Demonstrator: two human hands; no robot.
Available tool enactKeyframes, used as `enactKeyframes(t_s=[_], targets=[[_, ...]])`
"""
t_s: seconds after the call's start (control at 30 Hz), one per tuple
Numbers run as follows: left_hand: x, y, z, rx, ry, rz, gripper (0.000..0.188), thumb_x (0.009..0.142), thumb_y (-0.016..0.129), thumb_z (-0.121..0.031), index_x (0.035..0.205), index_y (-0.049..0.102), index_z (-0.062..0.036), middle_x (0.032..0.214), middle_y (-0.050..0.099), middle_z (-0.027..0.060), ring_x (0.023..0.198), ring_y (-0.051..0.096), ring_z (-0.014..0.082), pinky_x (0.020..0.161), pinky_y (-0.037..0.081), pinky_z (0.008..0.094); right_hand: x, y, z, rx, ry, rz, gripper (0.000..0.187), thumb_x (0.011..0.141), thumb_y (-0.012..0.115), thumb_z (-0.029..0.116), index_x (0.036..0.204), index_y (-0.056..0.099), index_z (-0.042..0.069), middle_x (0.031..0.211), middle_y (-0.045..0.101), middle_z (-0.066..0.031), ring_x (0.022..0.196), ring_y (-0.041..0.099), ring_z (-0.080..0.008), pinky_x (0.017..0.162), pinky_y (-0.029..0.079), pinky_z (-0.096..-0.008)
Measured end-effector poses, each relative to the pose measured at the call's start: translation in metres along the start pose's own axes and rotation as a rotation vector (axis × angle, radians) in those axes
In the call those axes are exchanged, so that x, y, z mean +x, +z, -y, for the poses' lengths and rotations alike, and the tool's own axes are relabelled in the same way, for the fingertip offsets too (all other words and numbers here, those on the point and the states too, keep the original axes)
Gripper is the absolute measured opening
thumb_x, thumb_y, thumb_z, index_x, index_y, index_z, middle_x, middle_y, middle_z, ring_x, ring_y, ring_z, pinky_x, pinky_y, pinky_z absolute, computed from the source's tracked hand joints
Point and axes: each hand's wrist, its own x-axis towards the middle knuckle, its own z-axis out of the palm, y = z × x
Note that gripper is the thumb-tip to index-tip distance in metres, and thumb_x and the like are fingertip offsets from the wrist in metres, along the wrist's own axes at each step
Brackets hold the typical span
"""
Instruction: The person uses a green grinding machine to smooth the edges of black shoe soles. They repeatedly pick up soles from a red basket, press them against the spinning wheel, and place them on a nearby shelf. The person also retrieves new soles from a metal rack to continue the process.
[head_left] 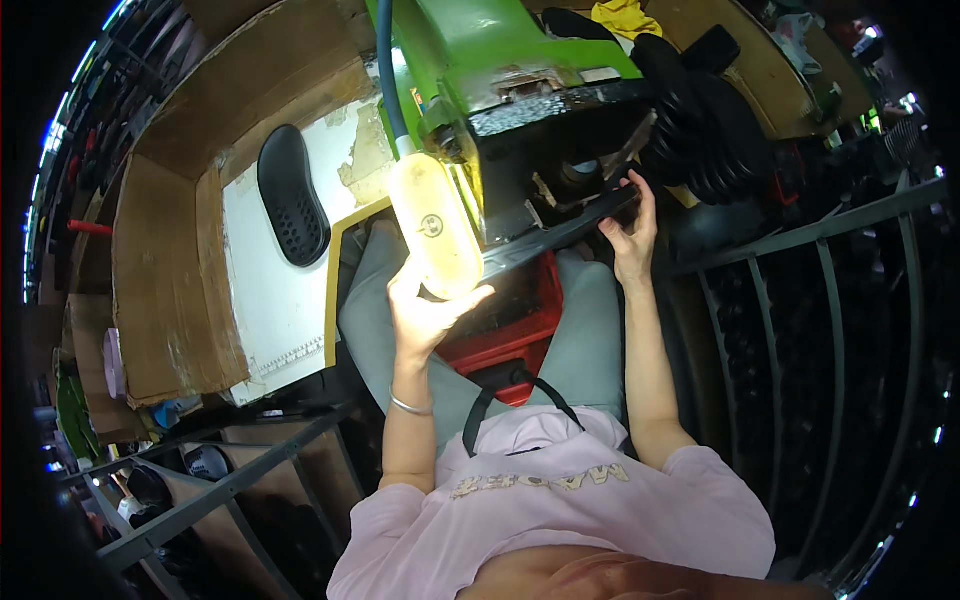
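In front of me is a green machine (480,50) with a dark working area at its front. A pale yellow oval lamp (432,225) on a blue-grey cable glows brightly before it. My left hand (425,315) is at the lamp's lower end, thumb stretched out to the right; its fingers are mostly hidden behind the lamp, so its hold is unclear. My right hand (634,235) pinches the right end of a long black piece (560,240), seen edge-on. This piece runs left toward the lamp; I cannot make out its exact kind.
A single black shoe sole (292,195) lies on a white board (265,290) beside a cardboard box wall (170,290). Stacked black soles (700,130) stand right of the machine. A red bin (510,335) sits between my legs. Metal rails (820,235) flank my right side.
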Motion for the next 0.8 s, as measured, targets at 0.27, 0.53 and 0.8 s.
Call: enactKeyframes(t_s=[0.27,0.53,0.8], targets=[[-0.017,-0.039,-0.004,0.083,0.005,-0.134,0.039,0.054,0.089,-0.004,0.085,0.066,0.0023,0.077,0.062,0.0068,0.072,0.060,0.0156,0.068,0.049,0.0273,-0.016,0.027,-0.018,-0.047,0.037,0.086,0.083,0.069,0.086,0.023,0.138,0.042,0.002,0.127,0.046,-0.0103,0.111,0.052,-0.0204,0.093,0.047,-0.0332],[-0.038,-0.082,0.030,-0.025,0.033,-0.132,0.036,0.058,0.088,-0.008,0.078,0.060,0.0017,0.072,0.056,0.0057,0.068,0.054,0.0147,0.082,0.053,0.0355,-0.033,0.053,-0.013,0.009,-0.050,0.069,0.077,0.071,0.080,0.000,0.136,0.042,-0.006,0.128,0.050,-0.0128,0.104,0.058,-0.0205,0.086,0.052,-0.0316],[-0.052,-0.101,0.079,-0.228,-0.134,-0.158,0.033,0.062,0.087,-0.009,0.077,0.059,0.0005,0.074,0.056,0.0045,0.070,0.053,0.0136,0.068,0.047,0.0294,-0.041,0.073,-0.003,-0.208,-0.200,-0.001,0.062,0.059,0.086,0.000,0.114,0.058,-0.009,0.116,0.060,-0.0178,0.095,0.064,-0.0258,0.081,0.053,-0.0336]])
